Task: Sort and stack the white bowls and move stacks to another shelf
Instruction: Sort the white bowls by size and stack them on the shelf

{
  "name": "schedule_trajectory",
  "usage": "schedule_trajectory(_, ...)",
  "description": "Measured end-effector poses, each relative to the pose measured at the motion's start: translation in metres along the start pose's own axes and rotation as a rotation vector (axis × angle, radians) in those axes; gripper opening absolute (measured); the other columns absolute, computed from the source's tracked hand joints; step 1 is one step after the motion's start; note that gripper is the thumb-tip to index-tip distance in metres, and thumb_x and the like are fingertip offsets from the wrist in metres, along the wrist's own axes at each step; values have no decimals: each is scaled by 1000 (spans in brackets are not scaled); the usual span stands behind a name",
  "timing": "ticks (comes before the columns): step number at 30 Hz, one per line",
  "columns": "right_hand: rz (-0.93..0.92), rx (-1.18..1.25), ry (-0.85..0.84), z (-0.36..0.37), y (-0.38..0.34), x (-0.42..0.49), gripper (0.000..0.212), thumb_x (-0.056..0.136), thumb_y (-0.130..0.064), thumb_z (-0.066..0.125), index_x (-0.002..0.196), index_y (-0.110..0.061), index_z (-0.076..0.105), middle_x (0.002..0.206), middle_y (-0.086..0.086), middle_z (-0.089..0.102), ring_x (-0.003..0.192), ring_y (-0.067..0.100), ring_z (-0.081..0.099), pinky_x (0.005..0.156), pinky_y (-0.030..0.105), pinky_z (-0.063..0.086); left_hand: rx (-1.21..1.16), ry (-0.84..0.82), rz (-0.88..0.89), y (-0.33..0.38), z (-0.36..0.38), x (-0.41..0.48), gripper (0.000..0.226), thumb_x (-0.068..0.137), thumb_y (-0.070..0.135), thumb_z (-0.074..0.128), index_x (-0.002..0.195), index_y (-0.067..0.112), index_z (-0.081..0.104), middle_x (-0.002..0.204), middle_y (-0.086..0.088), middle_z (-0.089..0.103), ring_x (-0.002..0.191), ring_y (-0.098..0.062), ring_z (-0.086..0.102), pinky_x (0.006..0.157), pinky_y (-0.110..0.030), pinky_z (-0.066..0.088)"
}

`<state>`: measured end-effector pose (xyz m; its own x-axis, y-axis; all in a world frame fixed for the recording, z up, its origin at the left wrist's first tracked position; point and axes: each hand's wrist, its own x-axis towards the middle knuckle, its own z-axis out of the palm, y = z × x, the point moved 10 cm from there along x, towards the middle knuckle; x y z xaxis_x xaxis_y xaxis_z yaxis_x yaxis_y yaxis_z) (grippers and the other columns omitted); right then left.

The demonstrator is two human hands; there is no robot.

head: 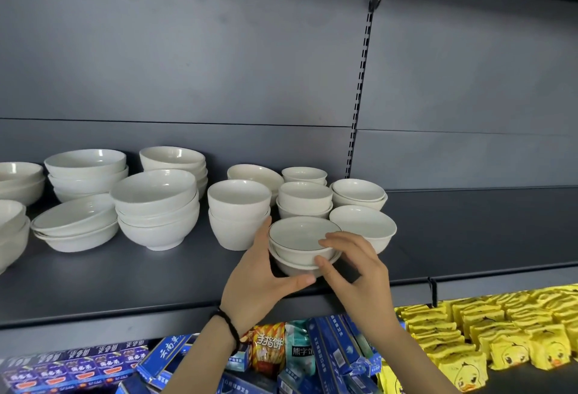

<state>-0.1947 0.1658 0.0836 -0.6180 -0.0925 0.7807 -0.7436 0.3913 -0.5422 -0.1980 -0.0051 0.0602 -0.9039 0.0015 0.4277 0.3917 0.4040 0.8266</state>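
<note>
Cupped a two-bowl stack [291,268] with the left hand [259,281], fingers curled round its left side and thumb against the base of the under bowl. Pinched the dark-rimmed bowl [301,237] on top with the right hand [353,271], fingertips over the near rim, thumb on the wall. Kept the stack near the front edge of the dark grey shelf [125,284] (resting or just lifted, could not tell). Saw it just in front of a stack of tall bowls [239,215] and beside a single white bowl [364,226], with wider bowl stacks [156,209] further left. Wore a black band [230,326] on the left wrist. Noted blue boxes [331,353] and yellow duck packets [500,331] on the lower shelf [538,378].
</note>
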Motion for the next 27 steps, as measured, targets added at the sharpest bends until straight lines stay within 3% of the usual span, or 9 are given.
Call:
schedule_trajectory(2, 30, 66, -35, 0, 4, 3, 24, 83, -40, 68, 104, -28, 72, 111, -16, 65, 113, 11, 62, 94, 33, 53, 3, 29, -9, 3, -1, 0, 106, 55, 63, 80, 134, 55, 11, 127, 50, 31, 116, 33, 30, 88, 7, 29)
schedule_trajectory(5, 55, 132, -42, 0, 5, 4, 22, 81, -37, 71, 101, -27, 73, 111, -17, 65, 112, 8, 62, 93, 24, 52, -21, 37, -22, 5, -1, 1, 88, 54, 57, 84, 125, 55, 32, 118, 48, 49, 115, 21, 46, 88, -1, 38)
schedule_trajectory(9, 66, 177, -56, 4, 6, 4, 25, 77, -15, 83, 95, -32, 75, 109, -17, 67, 110, 6, 63, 91, 20, 51, -62, 67, -37, 8, -9, -2, 74, 60, 17, 90, 110, 44, 43, 101, 52, 54, 101, 24, 52, 79, 0, 41)
schedule_trajectory(11, 67, 183, -99, 10, 4, 7, 24, 78, -17, 82, 95, -32, 76, 110, -17, 67, 111, 5, 62, 92, 23, 52, -49, 74, -51, 6, -15, -3, 73, 59, 11, 89, 106, 42, 43, 99, 46, 59, 96, 26, 53, 76, 1, 41)
schedule_trajectory(15, -30, -12, -166, 8, -12, 21, 28, 82, -48, 66, 98, -29, 77, 117, -19, 66, 106, -2, 63, 83, 14, 52, -26, 86, -88, 2, -23, -3, 73, 58, 16, 91, 105, 42, 41, 107, 22, 58, 95, 27, 52, 75, 2, 41)
schedule_trajectory(18, 26, -21, -66, -27, 2, 51, 13, 88, -32, 70, 81, -22, 75, 89, -16, 71, 80, -2, 64, 68, 12, 49, -23, 93, -103, 1, -20, -1, 74, 57, 17, 91, 104, 42, 40, 109, 22, 55, 94, 28, 51, 74, 2, 41)
schedule_trajectory(21, 187, -114, 39, -69, 51, 94, 16, 92, -18, 68, 78, -14, 74, 76, -6, 71, 71, 12, 65, 71, 30, 51, -17, 118, -102, 0, -14, 1, 77, 53, 32, 93, 107, 46, 39, 113, 24, 55, 100, 23, 50, 78, 0, 42)
schedule_trajectory(24, 314, -86, -72, -80, 99, 121, 19, 95, -15, 62, 81, -23, 73, 86, -4, 72, 75, 5, 64, 74, 21, 50, 53, 164, -88, 0, -10, 1, 78, 44, 61, 83, 108, 55, 38, 116, 28, 53, 108, 16, 49, 82, -4, 40)
schedule_trajectory(27, 297, -182, -259, -67, 139, 130, 26, 97, -4, 54, 100, -20, 73, 107, 0, 72, 95, 7, 64, 83, 11, 44, 94, 189, -80, 0, -11, 1, 77, 44, 67, 79, 109, 61, 38, 116, 29, 53, 110, 14, 49, 81, -6, 40)
